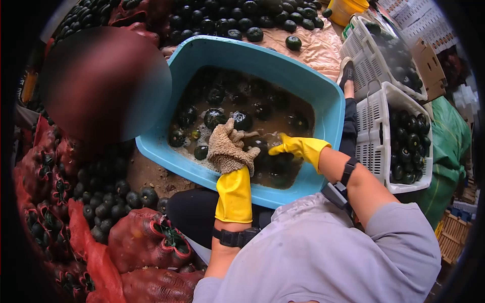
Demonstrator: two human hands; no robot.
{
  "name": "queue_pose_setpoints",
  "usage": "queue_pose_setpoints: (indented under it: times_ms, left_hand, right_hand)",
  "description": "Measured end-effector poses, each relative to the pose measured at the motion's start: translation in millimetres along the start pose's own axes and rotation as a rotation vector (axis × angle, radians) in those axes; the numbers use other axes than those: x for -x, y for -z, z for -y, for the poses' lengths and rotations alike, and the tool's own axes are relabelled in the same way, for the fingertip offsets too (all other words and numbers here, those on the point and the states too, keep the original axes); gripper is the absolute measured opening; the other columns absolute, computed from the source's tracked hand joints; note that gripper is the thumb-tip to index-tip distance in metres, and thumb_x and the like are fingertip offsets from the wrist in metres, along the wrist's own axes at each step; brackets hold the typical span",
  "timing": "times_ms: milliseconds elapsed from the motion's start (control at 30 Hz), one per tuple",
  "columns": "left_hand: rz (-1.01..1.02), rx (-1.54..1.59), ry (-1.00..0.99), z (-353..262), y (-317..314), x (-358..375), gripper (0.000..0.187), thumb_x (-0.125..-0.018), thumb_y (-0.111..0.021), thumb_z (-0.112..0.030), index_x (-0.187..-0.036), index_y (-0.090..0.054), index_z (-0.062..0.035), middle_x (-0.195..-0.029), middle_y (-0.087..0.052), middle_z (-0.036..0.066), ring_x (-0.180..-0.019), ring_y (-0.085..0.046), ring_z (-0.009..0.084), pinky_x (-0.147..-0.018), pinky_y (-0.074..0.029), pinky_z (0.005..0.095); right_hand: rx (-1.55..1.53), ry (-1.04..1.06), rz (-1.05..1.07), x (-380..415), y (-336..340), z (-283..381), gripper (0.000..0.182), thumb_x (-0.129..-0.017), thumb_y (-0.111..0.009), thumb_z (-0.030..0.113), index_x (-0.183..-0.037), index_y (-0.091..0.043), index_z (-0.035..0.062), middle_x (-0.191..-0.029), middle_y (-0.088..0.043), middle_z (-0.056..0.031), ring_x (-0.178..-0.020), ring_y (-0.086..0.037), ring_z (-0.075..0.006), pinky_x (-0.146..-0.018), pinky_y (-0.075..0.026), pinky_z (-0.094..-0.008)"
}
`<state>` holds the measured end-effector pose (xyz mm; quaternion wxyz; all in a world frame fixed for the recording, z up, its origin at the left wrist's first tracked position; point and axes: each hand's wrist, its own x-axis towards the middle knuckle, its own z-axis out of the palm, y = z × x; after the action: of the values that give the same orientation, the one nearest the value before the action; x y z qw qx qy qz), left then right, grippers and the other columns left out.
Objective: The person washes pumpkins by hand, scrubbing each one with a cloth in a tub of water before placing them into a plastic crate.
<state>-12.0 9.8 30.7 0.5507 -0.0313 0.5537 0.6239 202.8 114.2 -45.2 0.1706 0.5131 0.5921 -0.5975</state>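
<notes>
A dark round squash (258, 145) sits half under muddy water in the blue tub (323, 96), near the front wall, between the two hands. The left hand (228, 149) wears a yellow glove with a brown knitted glove over it; its fingers are bent and press on the squash. The right hand (295, 145), in a yellow glove, is dipped in the water just beside, fingers curled down; I cannot tell what they grip. More squashes (214, 117) float around. On the right stands a white crate (374, 131) with squashes, on the left red net sacks (144, 237).
</notes>
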Motion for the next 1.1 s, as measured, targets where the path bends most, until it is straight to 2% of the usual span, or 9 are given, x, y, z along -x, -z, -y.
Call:
queue_pose_setpoints:
  times_ms: [167,300,367,533,700,833,967,1067,1100]
  left_hand:
    - [0.087,-0.22,-0.254,31,17,-33,0.044,-0.084,-0.06,0.01,-0.127,-0.058,0.0027,-0.112,-0.073,0.015,-0.1,-0.074,0.0216,-0.086,-0.06,0.0303]
    - [0.19,0.338,-0.377,44,1,-45,0.028,-0.094,-0.062,0.0,-0.122,-0.063,0.0019,-0.112,-0.072,0.016,-0.093,-0.071,0.0234,-0.09,-0.059,0.0322]
    - [0.113,-0.551,-1.038,26,0,-13,0.053,-0.085,-0.073,-0.016,-0.133,-0.059,0.001,-0.111,-0.071,0.02,-0.096,-0.071,0.032,-0.089,-0.058,0.0375]
    - [0.171,-1.165,-1.043,54,-5,15,0.141,-0.053,-0.093,-0.054,-0.16,-0.022,0.0055,-0.157,-0.038,0.029,-0.144,-0.041,0.0449,-0.121,-0.036,0.0472]
    - [0.252,-0.913,-1.115,42,8,-1,0.089,-0.078,-0.081,-0.039,-0.149,-0.046,0.0018,-0.139,-0.057,0.019,-0.133,-0.052,0.0372,-0.115,-0.041,0.042]
    - [0.092,-1.204,-0.873,11,-25,43,0.061,-0.093,-0.07,-0.032,-0.143,-0.054,-0.0019,-0.129,-0.065,0.013,-0.122,-0.061,0.0289,-0.105,-0.048,0.0386]
    - [0.17,-1.252,-0.918,2,-21,50,0.055,-0.094,-0.071,-0.027,-0.141,-0.058,-0.0035,-0.125,-0.068,0.012,-0.118,-0.065,0.0274,-0.103,-0.051,0.0381]
    - [0.221,-1.0,-1.208,18,-8,16,0.068,-0.082,-0.081,-0.027,-0.141,-0.057,-0.0031,-0.129,-0.067,0.015,-0.119,-0.063,0.0332,-0.105,-0.05,0.041]
    - [0.298,-0.958,-1.205,15,-3,10,0.074,-0.076,-0.083,-0.028,-0.14,-0.057,-0.003,-0.131,-0.065,0.015,-0.119,-0.062,0.0365,-0.104,-0.05,0.0427]
  right_hand:
    - [-1.112,0.482,0.364,40,1,37,0.067,-0.099,-0.073,0.033,-0.156,-0.045,0.0126,-0.147,-0.058,-0.0136,-0.132,-0.06,-0.0259,-0.11,-0.05,-0.0486]
    - [-0.816,0.752,0.14,50,-32,56,0.054,-0.099,-0.075,0.027,-0.146,-0.056,0.0117,-0.142,-0.061,-0.0094,-0.133,-0.057,-0.0212,-0.115,-0.042,-0.0392]
    - [-0.435,0.865,-0.319,50,-54,63,0.054,-0.095,-0.079,0.029,-0.141,-0.061,0.0093,-0.14,-0.062,-0.0087,-0.127,-0.059,-0.0207,-0.112,-0.043,-0.0363]
    - [-0.357,0.605,-0.736,7,-31,81,0.053,-0.092,-0.082,0.034,-0.138,-0.064,0.0125,-0.125,-0.067,-0.0064,-0.115,-0.061,-0.0171,-0.102,-0.049,-0.0357]
    - [-0.241,1.001,-0.541,66,-64,69,0.058,-0.086,-0.085,0.027,-0.137,-0.062,0.0102,-0.139,-0.06,-0.0181,-0.133,-0.055,-0.0332,-0.116,-0.04,-0.0436]
    - [-0.216,0.867,-0.968,24,-46,77,0.053,-0.088,-0.084,0.028,-0.133,-0.063,0.0081,-0.132,-0.061,-0.0166,-0.127,-0.057,-0.0329,-0.114,-0.042,-0.0425]
    - [-0.368,0.821,-0.121,77,-26,84,0.05,-0.101,-0.071,0.03,-0.144,-0.058,0.0076,-0.135,-0.063,-0.0085,-0.126,-0.057,-0.0186,-0.111,-0.043,-0.0358]
    - [-0.427,0.763,-0.283,72,-27,98,0.041,-0.1,-0.069,0.024,-0.136,-0.064,0.0034,-0.133,-0.067,-0.013,-0.124,-0.061,-0.0247,-0.109,-0.046,-0.0375]
    - [0.217,0.993,-0.836,83,-52,101,0.041,-0.095,-0.074,0.018,-0.131,-0.066,0.0033,-0.129,-0.068,-0.0171,-0.121,-0.063,-0.0308,-0.109,-0.046,-0.0405]
